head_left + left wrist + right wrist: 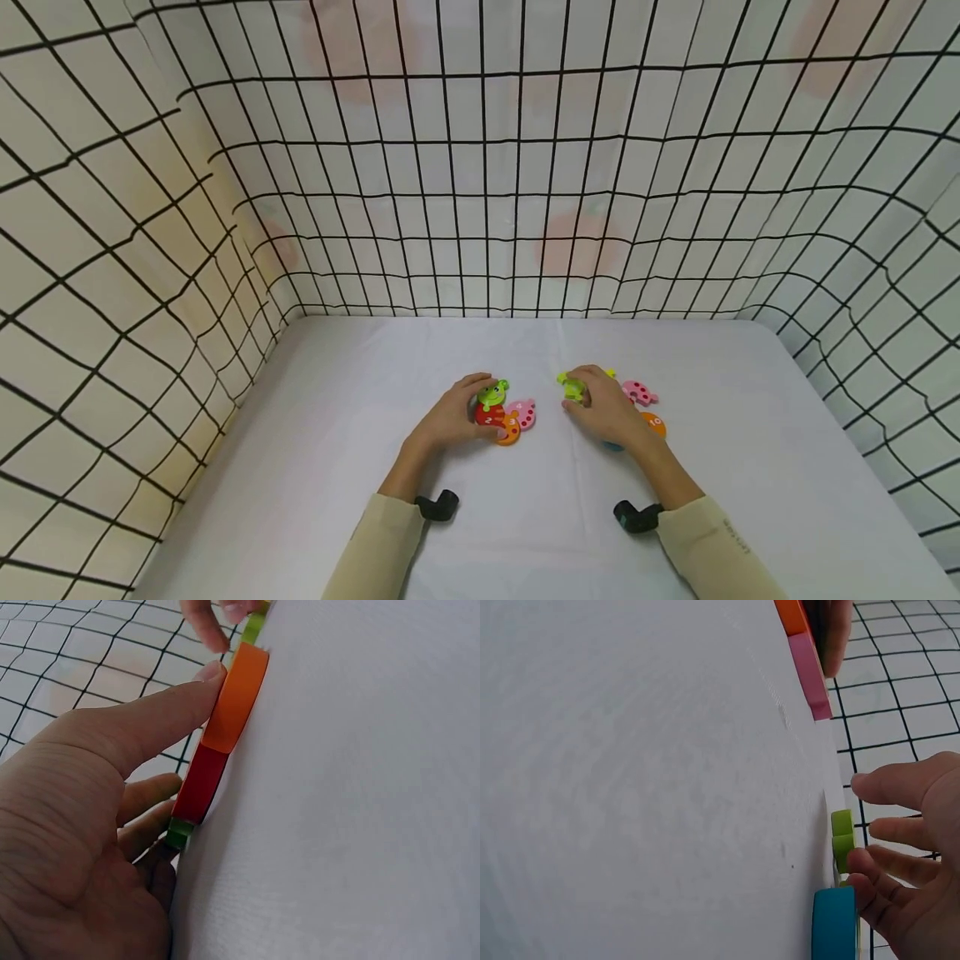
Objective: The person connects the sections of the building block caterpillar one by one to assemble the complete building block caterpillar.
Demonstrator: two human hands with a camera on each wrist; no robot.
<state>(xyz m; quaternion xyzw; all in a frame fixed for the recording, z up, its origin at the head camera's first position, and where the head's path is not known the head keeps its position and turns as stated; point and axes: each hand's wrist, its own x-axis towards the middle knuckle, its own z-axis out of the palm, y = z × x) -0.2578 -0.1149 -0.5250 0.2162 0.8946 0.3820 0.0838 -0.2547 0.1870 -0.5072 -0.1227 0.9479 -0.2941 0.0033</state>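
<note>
My left hand [452, 414] spans a joined row of flat puzzle pieces lying on the white cloth. Its fingers curve round the green frog-faced piece [492, 394] and its thumb presses the orange piece [511, 431] marked 3. Between them sits the red piece [201, 784] marked 2, and a pink piece [522, 412] adjoins on the right. To the right, my right hand [603, 406] is over a light green piece [842, 840], thumb spread apart from it and some fingertips right at it. The right hand partly hides a blue piece [834, 922].
Beyond the right hand lie a pink spotted piece [639, 392], an orange piece [655, 424] marked 10 and a bit of yellow. The cloth-covered table [540, 517] is bounded at the back and sides by black wire mesh [480, 196] over white sheeting.
</note>
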